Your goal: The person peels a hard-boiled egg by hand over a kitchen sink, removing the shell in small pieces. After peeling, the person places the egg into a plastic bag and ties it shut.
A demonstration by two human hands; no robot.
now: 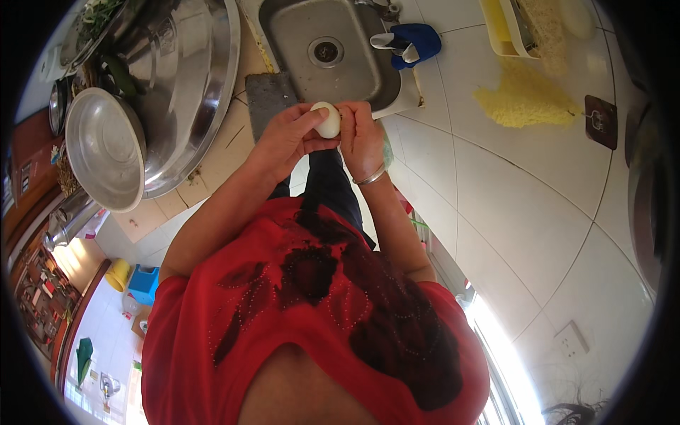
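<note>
A smooth white egg (330, 127), apparently peeled, is held over the near edge of the steel sink (287, 32). Around its left side wraps my left hand (284, 135), with the thumb on top and fingers beneath. My right hand (364, 133) has its fingers curled against the egg's right side; some fingertips are hidden. A silver bangle (370, 177) circles the right wrist. Just left of the sink's near corner lies a dark grey cloth or pad (265, 98). Behind the right hand a bit of pale green plastic (387, 151) shows.
Left, a metal bowl (103, 149) rests against a large steel basin (186, 90). A blue cloth item (419, 45) sits by the tap (380, 8). On the tiled wall (494, 175) are a yellow mesh cloth (515, 106) and a hook (600, 121).
</note>
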